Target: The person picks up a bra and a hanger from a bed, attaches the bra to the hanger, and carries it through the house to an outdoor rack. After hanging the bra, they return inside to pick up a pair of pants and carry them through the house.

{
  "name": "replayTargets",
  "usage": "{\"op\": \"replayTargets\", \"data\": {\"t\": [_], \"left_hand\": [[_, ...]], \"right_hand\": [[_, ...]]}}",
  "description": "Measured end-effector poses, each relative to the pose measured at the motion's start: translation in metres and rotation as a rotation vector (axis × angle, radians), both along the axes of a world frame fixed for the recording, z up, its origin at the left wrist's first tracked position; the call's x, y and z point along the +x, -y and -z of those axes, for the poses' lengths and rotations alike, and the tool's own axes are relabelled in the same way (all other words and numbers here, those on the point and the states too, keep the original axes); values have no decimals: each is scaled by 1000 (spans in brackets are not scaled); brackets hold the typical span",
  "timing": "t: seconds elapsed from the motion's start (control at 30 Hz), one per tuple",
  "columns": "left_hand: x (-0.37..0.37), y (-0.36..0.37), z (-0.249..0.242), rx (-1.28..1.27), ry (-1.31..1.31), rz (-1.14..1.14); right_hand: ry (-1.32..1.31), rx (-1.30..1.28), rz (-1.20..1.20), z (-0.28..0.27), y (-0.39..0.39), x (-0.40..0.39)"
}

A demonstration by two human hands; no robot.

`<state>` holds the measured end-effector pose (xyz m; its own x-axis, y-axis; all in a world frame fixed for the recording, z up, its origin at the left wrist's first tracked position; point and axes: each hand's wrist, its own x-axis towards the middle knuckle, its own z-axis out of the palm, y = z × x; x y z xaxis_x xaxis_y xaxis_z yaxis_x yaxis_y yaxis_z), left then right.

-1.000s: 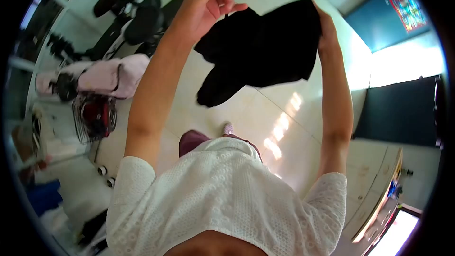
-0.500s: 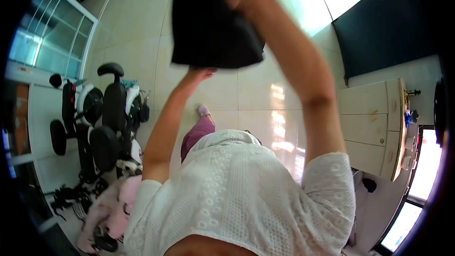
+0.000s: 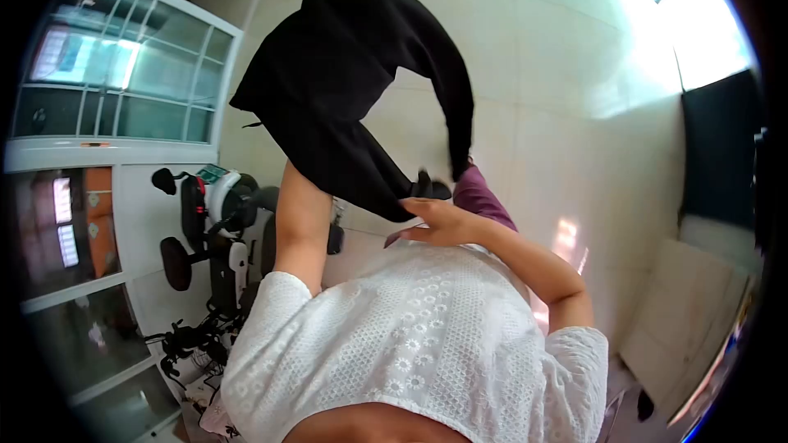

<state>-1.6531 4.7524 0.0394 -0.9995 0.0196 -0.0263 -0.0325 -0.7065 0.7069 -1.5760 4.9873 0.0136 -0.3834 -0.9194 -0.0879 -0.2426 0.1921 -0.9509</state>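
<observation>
A black garment point(image 3: 328, 57) hangs in front of me, with a broad folded part and two long tube-like parts. One tube curves round to the right and down; the other slopes towards my right hand point(image 3: 443, 221). That hand is low in front of my shirt, its fingertips at the sloping part's lower end and its thumb apart from the fingers. My left forearm point(image 3: 304, 213) reaches up behind or into the garment, and the cloth hides my left hand. Whether it grips the cloth cannot be seen.
On the left, black-and-white scooter-like equipment point(image 3: 217, 230) stands beside white-framed glass doors point(image 3: 148, 57). Pale floor tiles point(image 3: 566, 74) lie ahead. A pale cabinet point(image 3: 689, 312) stands at the right, below a dark panel point(image 3: 722, 148). My purple trouser leg point(image 3: 484, 197) shows beneath the cloth.
The black garment has swung from a hanging bundle to a spread, curved shape farther left. My right hand has come down from high up to near my waist. My view has turned left.
</observation>
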Motion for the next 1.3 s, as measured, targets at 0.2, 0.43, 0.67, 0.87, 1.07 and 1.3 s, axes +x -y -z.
{"op": "replayTargets", "data": {"t": [0.2,0.43,0.67,0.87,1.07,1.3], "left_hand": [[-68,64,-40,-13,-44,-173],[-118,121,-34,83,-24,-296],[-180,196,-11,299,15,-232],[-253,267,-18,459,42,-134],[-322,333,6,500,28,-225],[-430,488,39,33,-62,-676]], "right_hand": [[347,-100,289,4,17,-155],[271,-171,251,-23,96,-328],[1288,-135,-56,-30,221,-387],[1082,-419,169,-66,298,-486],[1194,-702,291,-31,355,-591],[553,-389,-135,-68,462,-653]]}}
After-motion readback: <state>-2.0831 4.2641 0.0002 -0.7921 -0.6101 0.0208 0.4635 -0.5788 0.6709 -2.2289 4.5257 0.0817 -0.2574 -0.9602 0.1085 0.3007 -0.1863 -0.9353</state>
